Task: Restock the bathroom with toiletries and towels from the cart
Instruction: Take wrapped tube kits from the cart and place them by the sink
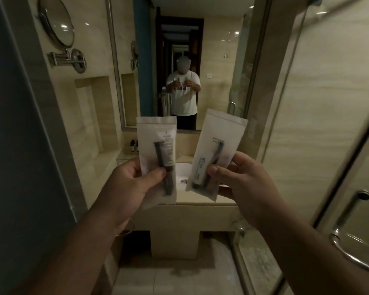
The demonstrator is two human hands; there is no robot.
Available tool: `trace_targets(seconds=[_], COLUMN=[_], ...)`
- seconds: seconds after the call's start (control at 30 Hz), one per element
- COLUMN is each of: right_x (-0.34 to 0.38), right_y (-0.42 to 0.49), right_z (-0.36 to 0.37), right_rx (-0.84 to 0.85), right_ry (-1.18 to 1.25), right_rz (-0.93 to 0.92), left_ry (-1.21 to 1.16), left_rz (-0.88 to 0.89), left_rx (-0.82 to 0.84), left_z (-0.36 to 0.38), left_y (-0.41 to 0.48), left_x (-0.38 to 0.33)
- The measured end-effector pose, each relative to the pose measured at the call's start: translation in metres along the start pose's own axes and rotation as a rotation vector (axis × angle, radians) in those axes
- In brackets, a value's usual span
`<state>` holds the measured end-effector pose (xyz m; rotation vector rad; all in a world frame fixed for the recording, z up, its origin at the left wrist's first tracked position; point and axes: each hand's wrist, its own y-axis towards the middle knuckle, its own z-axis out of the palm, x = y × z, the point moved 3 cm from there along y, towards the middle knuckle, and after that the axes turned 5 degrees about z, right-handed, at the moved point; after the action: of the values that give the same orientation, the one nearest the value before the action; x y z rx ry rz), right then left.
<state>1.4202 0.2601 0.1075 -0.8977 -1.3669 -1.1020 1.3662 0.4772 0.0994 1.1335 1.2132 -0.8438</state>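
In front of the vanity, at arm's length, the left hand is pinching the left packet low on its edge, thumb across the front and fingers curled behind. The right hand is gripping the right packet the same way. The hands are staying apart, one pale paper packet each. The left packet is standing upright and the right one is leaning slightly outward. Through each clear window a dark handle and a small tube are showing, so these are probably dental kits.

The step in hand appears to be carrying them to the counter, which is lying just beyond and below the packets. To do it well, the person should be aiming for a dry stretch of stone beside the basin, not its rim. The packets would best go printed side up, side by side, square to the counter's edge. Holding them by the edges is sparing the paper from creasing. The small dark bottles at the back left are suggesting where the toiletries belong.

Grey print is running down the upper part of each packet, but it is too blurred to read. The tube in the right packet is bearing a slanted mark that may begin with K; I cannot tell more. In the mirror, dark letters on the reflected shirt are being covered by the hands.
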Motion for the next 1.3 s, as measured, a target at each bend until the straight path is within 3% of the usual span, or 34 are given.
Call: trace_targets(seconds=[0.37, 0.77, 1.3], right_x=[-0.011, -0.040, -0.096], right_y=[0.164, 0.287, 0.453], right_z=[0.008, 0.035, 0.106], right_rx=[0.074, 0.152, 0.002], right_ry=[-0.010, -0.063, -0.058], right_rz=[-0.035, 0.024, 0.102], left_ry=[0.065, 0.218, 0.158], left_rz=[0.039, 0.073, 0.007], left_rx=[-0.102, -0.209, -0.188], left_z=[-0.002, -0.042, -0.144], left_y=[0.147, 0.251, 0.438], left_x=[0.019, 0.050, 0.143])
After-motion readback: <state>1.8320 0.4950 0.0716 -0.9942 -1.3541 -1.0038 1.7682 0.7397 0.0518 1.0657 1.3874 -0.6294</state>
